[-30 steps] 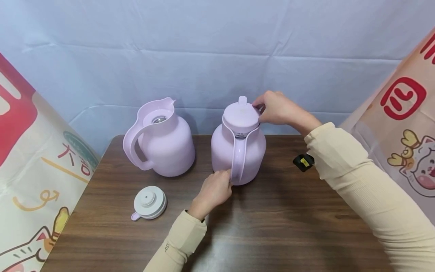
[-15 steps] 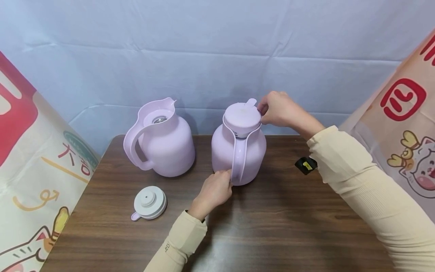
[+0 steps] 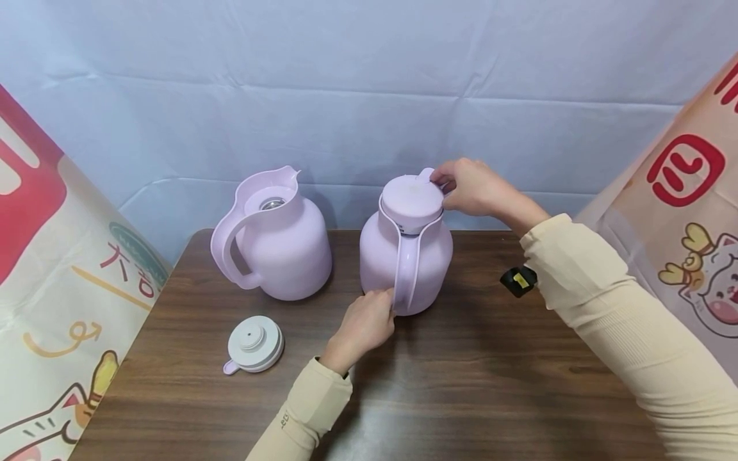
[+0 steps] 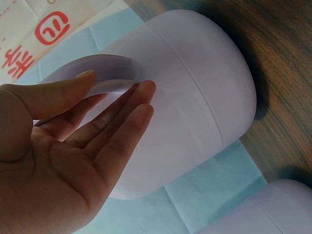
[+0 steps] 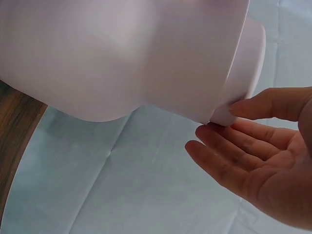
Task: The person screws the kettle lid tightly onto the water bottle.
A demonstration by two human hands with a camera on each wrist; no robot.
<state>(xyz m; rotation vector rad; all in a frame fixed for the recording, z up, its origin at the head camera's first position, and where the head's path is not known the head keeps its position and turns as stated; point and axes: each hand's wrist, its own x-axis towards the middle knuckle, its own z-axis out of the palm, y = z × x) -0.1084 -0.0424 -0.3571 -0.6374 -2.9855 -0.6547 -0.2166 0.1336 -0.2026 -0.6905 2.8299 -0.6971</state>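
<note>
Left hand: partly closed, thumb and fingers around lower end of handle; palm well clear of it in left wrist view.
Right hand: half curled, thumb and fingertips at side edge of lid; outer fingers apart from it.
Lid: pale lilac, on top of right-hand jug, tab pointing to back right.
Right-hand lilac carafe: upright on table, handle toward person, between both hands.
Left-hand lilac carafe: upright, near the other, spout to back right, shiny metal inside mouth.
Loose lid: upside down in front of left-hand carafe, white underside up, tab to front left.
Table: dark wood grain.
Black item, yellow mark: near right sleeve, too small to identify.
Backdrop: creased pale blue cloth, with printed cartoon sheets at both sides.
</note>
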